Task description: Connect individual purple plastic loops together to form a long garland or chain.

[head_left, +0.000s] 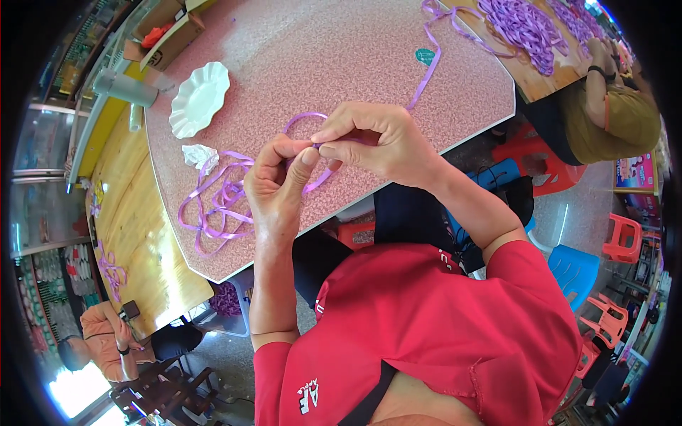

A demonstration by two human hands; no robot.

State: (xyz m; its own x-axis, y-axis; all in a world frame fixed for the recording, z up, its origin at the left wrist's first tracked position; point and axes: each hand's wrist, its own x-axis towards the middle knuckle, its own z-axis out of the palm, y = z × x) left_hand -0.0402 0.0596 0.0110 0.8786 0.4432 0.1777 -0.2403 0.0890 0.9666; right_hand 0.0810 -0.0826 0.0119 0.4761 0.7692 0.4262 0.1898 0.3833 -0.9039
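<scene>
Above the near edge of the pink speckled table [341, 64], both my hands meet at the fingertips. My left hand [275, 181] pinches a thin purple ribbon [231, 192] between thumb and forefinger. Right against it, my right hand [380, 142] is closed in a pinch on the same ribbon. The fingers largely hide the small dark purple spot where they meet. Loose loops of ribbon lie on the table left of my left hand. Another strand runs from beyond my right hand to the far right.
A white scalloped plate [200, 99] and crumpled white paper [200, 157] lie at the left. A cardboard box [174, 42] stands far left. A big purple ribbon heap [526, 32] covers a wooden table at the far right, beside a seated person [614, 106]. Another person [106, 334] sits lower left.
</scene>
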